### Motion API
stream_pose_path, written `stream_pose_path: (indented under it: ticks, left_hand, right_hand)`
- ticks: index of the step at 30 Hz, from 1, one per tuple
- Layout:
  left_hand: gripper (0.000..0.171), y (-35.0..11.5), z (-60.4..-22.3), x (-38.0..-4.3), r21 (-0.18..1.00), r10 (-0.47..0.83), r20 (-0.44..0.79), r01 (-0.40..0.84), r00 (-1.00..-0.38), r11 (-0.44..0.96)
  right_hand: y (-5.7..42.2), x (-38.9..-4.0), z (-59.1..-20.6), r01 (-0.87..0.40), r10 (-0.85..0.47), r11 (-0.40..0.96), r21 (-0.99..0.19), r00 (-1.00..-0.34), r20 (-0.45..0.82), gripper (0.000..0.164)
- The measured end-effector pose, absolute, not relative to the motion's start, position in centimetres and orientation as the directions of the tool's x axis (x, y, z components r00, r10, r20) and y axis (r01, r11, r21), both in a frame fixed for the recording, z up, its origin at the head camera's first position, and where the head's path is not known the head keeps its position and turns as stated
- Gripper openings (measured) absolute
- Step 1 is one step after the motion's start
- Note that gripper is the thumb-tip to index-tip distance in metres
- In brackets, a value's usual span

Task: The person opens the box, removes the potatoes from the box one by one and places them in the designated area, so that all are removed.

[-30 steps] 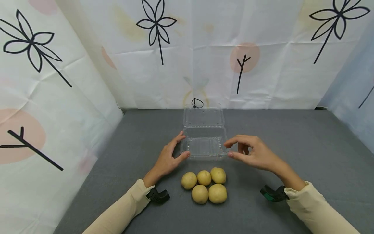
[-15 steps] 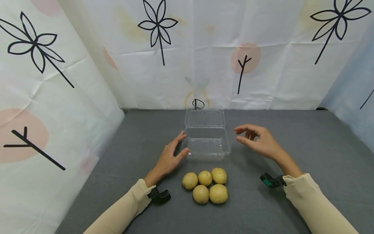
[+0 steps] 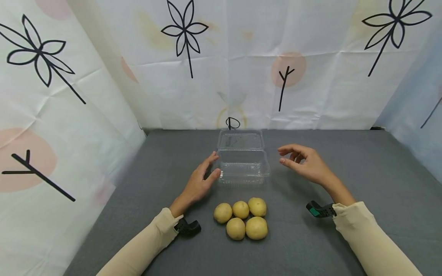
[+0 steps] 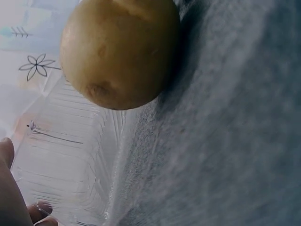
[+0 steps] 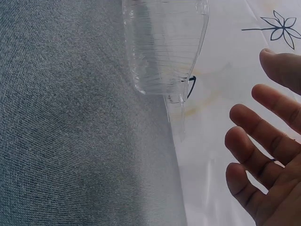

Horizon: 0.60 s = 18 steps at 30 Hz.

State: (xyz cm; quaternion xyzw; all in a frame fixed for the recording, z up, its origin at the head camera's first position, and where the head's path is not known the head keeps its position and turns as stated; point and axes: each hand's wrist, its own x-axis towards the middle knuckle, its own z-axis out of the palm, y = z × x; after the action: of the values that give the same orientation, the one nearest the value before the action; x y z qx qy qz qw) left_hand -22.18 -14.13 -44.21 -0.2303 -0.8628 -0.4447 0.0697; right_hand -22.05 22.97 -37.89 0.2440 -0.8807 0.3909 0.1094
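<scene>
A clear plastic clamshell box (image 3: 243, 163) stands with its lid (image 3: 240, 140) folded back toward the rear wall. My left hand (image 3: 197, 180) is at the box's left side, its thumb and fingers spread, fingertips right at the rim. In the left wrist view, those fingertips (image 4: 43, 207) show beside the clear wall. To the right of the box, my right hand (image 3: 304, 163) hovers apart from it with relaxed fingers and nothing in them. Several yellow potatoes (image 3: 236, 229) lie in two rows nearer me; one potato (image 4: 120, 52) looms large in the left wrist view.
A grey cloth (image 3: 310, 245) covers the table. White sheets with printed flowers (image 3: 241, 84) hang along its back and sides. Each wrist wears a black strap, such as the right strap (image 3: 321, 209).
My right hand has drawn away from the box's right side, moving right and slightly back. The box's near edge has shifted a little away from me, my left hand staying at its side.
</scene>
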Motion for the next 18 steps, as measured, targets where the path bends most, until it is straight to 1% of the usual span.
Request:
stream_pose_path:
  ticks: [6,13,18]
  left_hand:
    - [0.060,-14.1,-43.8,-22.5,0.739,0.333,0.318,0.452,-0.888,0.500]
    - [0.056,-14.1,-43.0,-23.0,0.735,0.327,0.335,0.462,-0.884,0.495]
    - [0.056,-14.6,-42.4,-23.6,0.745,0.296,0.348,0.454,-0.890,0.489]
  right_hand:
    - [23.0,-22.2,-37.8,-0.466,-0.322,0.601,-0.649,-0.885,0.337,0.027]
    - [23.0,-22.3,-37.6,-0.447,-0.308,0.599,-0.664,-0.894,0.325,0.029]
    - [22.9,-22.2,-37.4,-0.449,-0.308,0.590,-0.671,-0.893,0.327,0.031]
